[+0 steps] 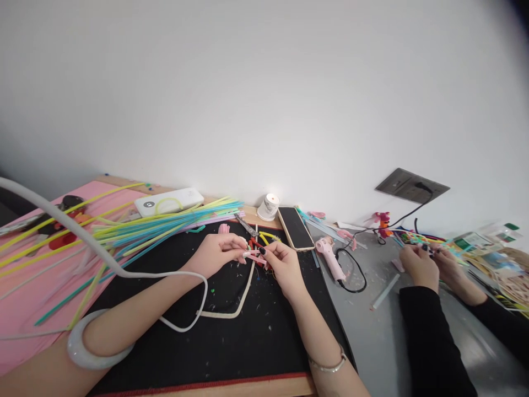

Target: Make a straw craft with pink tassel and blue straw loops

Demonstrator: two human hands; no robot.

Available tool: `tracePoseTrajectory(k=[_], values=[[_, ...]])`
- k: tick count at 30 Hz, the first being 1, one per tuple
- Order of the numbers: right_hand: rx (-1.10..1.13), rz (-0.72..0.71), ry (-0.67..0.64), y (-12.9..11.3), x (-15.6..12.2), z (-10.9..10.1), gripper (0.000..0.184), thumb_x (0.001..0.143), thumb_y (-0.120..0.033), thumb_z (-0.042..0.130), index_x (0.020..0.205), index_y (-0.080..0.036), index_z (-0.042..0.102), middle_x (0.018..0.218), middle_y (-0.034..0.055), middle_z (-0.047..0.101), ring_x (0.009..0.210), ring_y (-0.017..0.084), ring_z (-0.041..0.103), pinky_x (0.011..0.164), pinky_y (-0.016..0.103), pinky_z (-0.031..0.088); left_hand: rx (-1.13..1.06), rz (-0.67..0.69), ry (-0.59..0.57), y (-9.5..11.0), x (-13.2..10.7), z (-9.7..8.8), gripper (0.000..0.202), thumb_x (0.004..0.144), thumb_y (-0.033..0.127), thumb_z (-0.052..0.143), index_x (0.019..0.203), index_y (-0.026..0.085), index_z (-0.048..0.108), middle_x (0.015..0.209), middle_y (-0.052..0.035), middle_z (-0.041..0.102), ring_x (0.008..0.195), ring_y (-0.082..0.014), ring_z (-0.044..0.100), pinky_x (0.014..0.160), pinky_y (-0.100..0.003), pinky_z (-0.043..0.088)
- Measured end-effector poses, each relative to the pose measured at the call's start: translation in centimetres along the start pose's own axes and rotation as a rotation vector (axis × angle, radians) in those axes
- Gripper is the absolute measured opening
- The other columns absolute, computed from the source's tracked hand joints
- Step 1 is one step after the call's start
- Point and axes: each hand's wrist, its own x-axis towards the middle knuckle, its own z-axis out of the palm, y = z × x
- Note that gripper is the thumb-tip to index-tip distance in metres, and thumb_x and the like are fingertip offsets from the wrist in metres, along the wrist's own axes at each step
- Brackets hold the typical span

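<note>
My left hand and my right hand meet above the black mat, both pinching a short pink pipe cleaner between thumb and fingertips. Just behind the fingers lie pliers with red handles, partly hidden by my hands. A bundle of pink pipe cleaners shows past my left hand. Below, a bent cream pipe cleaner rests on the mat among bits of fluff. A white cable passes over my left forearm.
Left are many yellow and blue pipe cleaners and a white power bank. Behind stand a paper cup and a phone. To the right lies a pink glue gun; a co-worker's hands work beyond it.
</note>
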Motion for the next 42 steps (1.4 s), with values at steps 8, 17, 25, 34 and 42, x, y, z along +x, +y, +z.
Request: tracePoseTrajectory(k=[8,17,25,34,42], values=[[-0.009,0.005,0.057,0.0,-0.1,0.0,0.023,0.080,-0.038,0.064,0.072,-0.017,0.062,0.055,-0.0035,0.055,0.049,0.010,0.049,0.050,0.022,0.041,0.146,0.063,-0.041,-0.2,-0.1,-0.1,0.017,0.076,0.027,0.068,0.089,0.017,0.072,0.085,-0.0045,0.077,0.078,-0.0199,0.073,0.083,-0.033,0.057],[-0.003,-0.014,0.035,0.0,-0.1,0.1,0.022,0.078,-0.040,0.065,0.072,-0.019,0.062,0.072,0.0025,0.066,0.064,0.015,0.060,0.058,0.026,0.048,0.431,0.159,-0.115,0.5,-0.6,0.1,0.020,0.079,0.023,0.059,0.094,0.019,0.071,0.068,-0.0007,0.074,0.062,-0.0160,0.068,0.064,-0.024,0.052],[-0.216,-0.134,0.046,0.4,-0.2,0.1,0.019,0.084,-0.033,0.056,0.071,-0.020,0.054,0.065,-0.0013,0.056,0.057,0.013,0.053,0.057,0.026,0.042,0.446,0.154,-0.141,0.0,-0.7,0.3,0.024,0.078,0.017,0.057,0.098,0.020,0.069,0.067,0.0006,0.072,0.061,-0.0152,0.066,0.067,-0.025,0.052],[-0.241,-0.205,0.156,0.3,-0.5,0.7,0.017,0.088,-0.031,0.049,0.074,-0.022,0.048,0.057,-0.0044,0.048,0.049,0.012,0.045,0.048,0.023,0.036,-0.052,-0.086,-0.111,0.3,-0.3,0.9,0.028,0.072,0.030,0.073,0.095,0.014,0.066,0.080,-0.0037,0.074,0.069,-0.0175,0.070,0.076,-0.036,0.059],[-0.109,-0.186,0.167,0.0,-0.7,1.0,0.020,0.088,-0.032,0.053,0.073,-0.020,0.048,0.056,-0.0061,0.049,0.046,0.009,0.042,0.046,0.021,0.033,-0.109,-0.179,-0.094,0.1,-0.1,0.7,0.021,0.070,0.032,0.075,0.082,0.016,0.069,0.074,-0.0012,0.072,0.060,-0.0131,0.066,0.068,-0.030,0.059]])
